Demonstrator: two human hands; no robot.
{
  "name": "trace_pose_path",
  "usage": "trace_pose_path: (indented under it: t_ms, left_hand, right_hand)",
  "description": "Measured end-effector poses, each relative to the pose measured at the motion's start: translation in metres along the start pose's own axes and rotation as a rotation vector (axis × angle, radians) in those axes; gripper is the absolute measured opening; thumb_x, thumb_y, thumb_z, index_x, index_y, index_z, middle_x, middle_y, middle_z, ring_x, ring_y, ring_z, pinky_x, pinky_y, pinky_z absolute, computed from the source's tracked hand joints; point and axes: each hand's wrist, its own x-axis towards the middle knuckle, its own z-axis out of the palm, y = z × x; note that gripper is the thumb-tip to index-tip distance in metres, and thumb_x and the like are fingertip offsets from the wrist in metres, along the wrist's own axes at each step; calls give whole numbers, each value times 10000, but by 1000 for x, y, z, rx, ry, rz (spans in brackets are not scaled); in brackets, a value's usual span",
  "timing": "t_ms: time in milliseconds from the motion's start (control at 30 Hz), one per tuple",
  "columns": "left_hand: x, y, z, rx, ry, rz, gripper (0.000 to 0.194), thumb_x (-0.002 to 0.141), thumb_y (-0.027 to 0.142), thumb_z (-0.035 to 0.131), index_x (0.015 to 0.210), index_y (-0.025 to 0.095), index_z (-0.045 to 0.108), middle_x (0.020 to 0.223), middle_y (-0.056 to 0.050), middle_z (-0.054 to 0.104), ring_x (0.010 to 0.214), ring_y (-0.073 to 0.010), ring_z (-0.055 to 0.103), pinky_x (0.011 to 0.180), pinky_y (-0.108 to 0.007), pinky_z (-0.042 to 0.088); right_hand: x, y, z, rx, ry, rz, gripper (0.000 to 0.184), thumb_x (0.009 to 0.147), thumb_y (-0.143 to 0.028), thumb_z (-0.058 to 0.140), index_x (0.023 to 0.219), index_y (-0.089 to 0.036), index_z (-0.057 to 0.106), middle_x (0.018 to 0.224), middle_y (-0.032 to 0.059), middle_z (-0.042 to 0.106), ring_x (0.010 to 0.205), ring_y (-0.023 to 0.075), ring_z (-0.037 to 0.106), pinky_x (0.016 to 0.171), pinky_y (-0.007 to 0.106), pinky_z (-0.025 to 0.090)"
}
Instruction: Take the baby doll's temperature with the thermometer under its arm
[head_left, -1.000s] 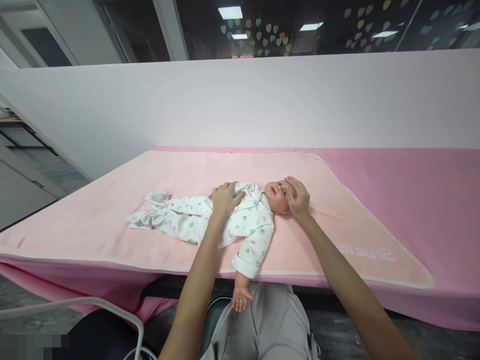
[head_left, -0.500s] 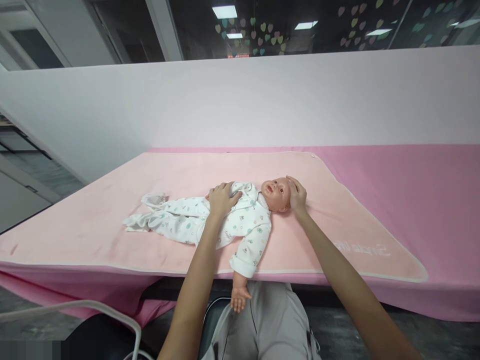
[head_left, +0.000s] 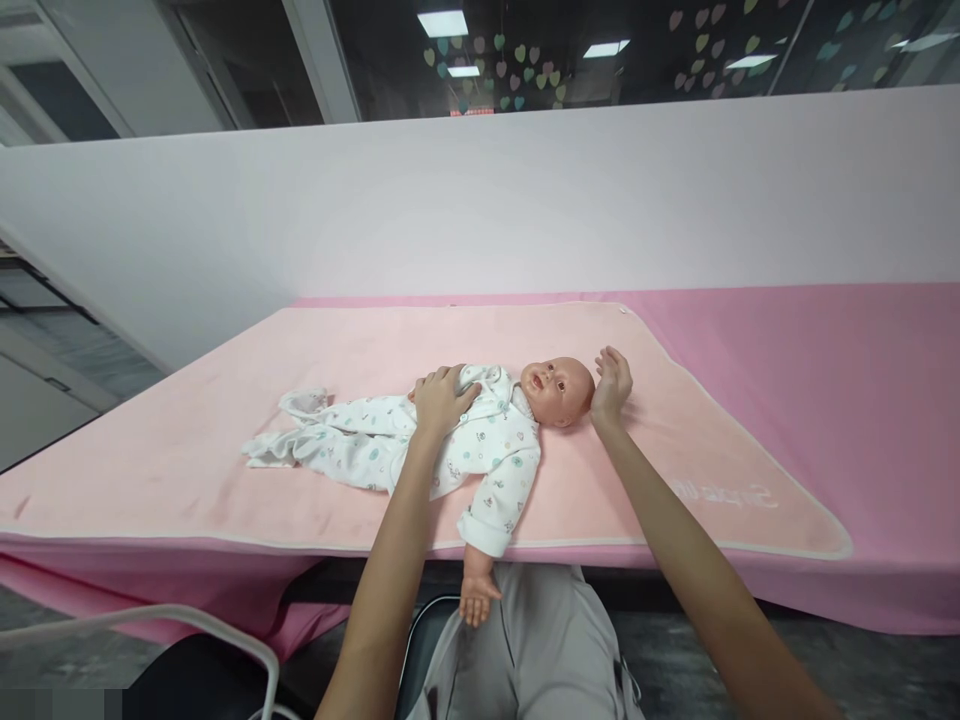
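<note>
A baby doll (head_left: 491, 440) in a white patterned sleepsuit lies on its back on a peach-coloured blanket (head_left: 195, 430), head to the right and legs to the left. One of its arms hangs over the table's near edge. My left hand (head_left: 442, 400) rests spread on the doll's belly and chest. Beside the top of the doll's head (head_left: 559, 390) is my right hand (head_left: 613, 385), fingers raised and slightly curved, with nothing in it. I cannot tell whether its palm still touches the head. The sleepsuit's leg ends (head_left: 281, 450) lie flat and loose.
Under the blanket, a pink cloth (head_left: 840, 400) covers the table and hangs down in front. A white low wall (head_left: 480, 210) stands behind, with dark glass above it. A chair with a pale tubular frame (head_left: 202, 615) stands at the lower left, near my lap.
My right hand has moved off the doll's forehead to the right, beside the crown. My left hand stays on the belly. The view has shifted very slightly.
</note>
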Motion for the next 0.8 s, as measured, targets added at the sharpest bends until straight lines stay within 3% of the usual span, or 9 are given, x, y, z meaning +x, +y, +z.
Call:
trace_pose_path:
  t_ms: [100,167,233,367,467,567,633,700,800]
  left_hand:
    - [0,0,-1,-5,3,4,459,803,523,418,1161,261,538,1068,-71,611,991,-264,537,851,-381,322]
    - [0,1,-1,-7,5,4,458,805,521,417,1161,260,538,1068,-71,611,991,-266,537,849,-384,323]
    - [0,1,-2,-6,1,-1,459,807,522,415,1164,258,536,1078,-73,609,999,-266,536,854,-385,322]
    - [-1,2,-3,-6,-5,-6,458,809,521,418,1163,256,535,1085,-72,608,1006,-266,534,862,-384,319]
    - [-1,1,-2,-9,4,2,454,808,519,419,1157,256,540,1074,-67,612,995,-265,537,853,-387,324]
    - [0,1,-1,-5,12,6,453,806,519,421,1154,256,541,1068,-67,614,987,-266,539,848,-387,326]
    - [0,1,-1,-3,13,9,451,806,519,421,1152,256,542,1065,-69,614,983,-266,541,846,-386,326]
    - [0,1,-1,-4,13,9,450,806,518,421,1151,257,542,1069,-69,613,985,-266,540,848,-386,326]
    - [-1,1,-1,-5,7,1,453,808,518,419,1160,260,537,1088,-67,607,999,-264,536,855,-386,325]
  right_hand:
    - [-13,-6,0,-270,-238,-471,347,795,-345,467,1092,-203,576,1210,70,560,1144,217,487,1009,402,346]
    - [-20,-7,0,-427,-410,-680,307,809,-319,446,1050,-226,613,1181,58,588,1159,229,484,1017,426,339]
    - [-23,-8,1,-504,-438,-746,305,830,-301,406,1029,-237,628,1158,49,603,1155,230,492,1011,442,347]
    - [-23,-8,2,-498,-397,-742,311,846,-302,388,1025,-236,634,1149,48,608,1142,223,503,1005,437,356]
    - [-23,-6,5,-402,-353,-638,299,842,-326,409,999,-223,642,1139,55,612,1133,219,506,1004,415,356]
    - [-18,1,9,-234,-156,-271,330,830,-381,404,945,-180,639,1036,77,649,987,222,575,893,396,440]
    - [-11,8,9,-132,-115,-4,351,812,-410,400,840,-157,640,875,77,676,813,219,605,772,379,488]
    - [-3,14,8,-42,-234,136,362,804,-415,393,737,-155,636,730,68,669,698,216,601,703,373,501]
    - [2,19,3,54,-438,170,393,809,-419,368,684,-163,639,635,67,649,654,228,604,672,393,510]
